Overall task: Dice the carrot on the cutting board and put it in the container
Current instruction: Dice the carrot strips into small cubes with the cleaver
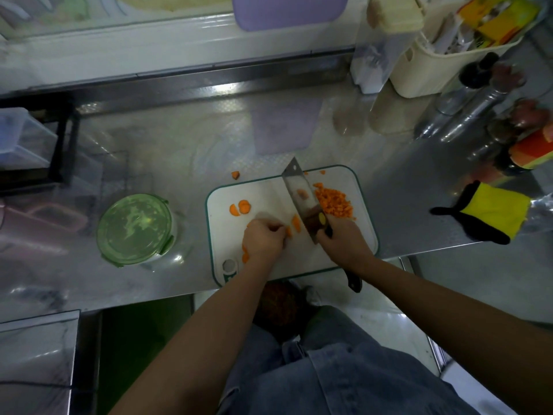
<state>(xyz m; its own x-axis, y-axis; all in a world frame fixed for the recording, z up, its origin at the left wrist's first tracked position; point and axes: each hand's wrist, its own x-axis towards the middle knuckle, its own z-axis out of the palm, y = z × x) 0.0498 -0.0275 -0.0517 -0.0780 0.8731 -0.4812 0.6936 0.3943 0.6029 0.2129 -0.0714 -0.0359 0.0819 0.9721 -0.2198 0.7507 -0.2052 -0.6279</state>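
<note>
1. Carrot slices [294, 226] lay on the white cutting board [221, 211], right at the fingertips of the left hand [263, 239] and between it and the right hand [344, 239].
2. The left hand sat knuckles-up with its fingers curled, the tips pinching the nearest of those slices down on the board. A lone slice [245, 256] lay tucked against the outer side of its wrist.
3. The right hand was wrapped tightly round the cleaver [299, 193] where blade meets handle. The handle's end stuck out behind the wrist, past the board's near edge. The blade reached away from the hand, tilted so its flat showed, just beside the slices.
4. Beyond the left hand's knuckles, two rounds [241, 207] lay apart from it on the board.
5. Beyond the right hand, on the blade's far side from the left hand, the diced carrot [333, 200] was heaped.
6. Well out past the left hand's outer side stood the container [134, 227] on the steel counter [179, 151], its green lid on.
7. Farthest from both hands, a stray piece [235, 174] lay on the counter just off the board.
</note>
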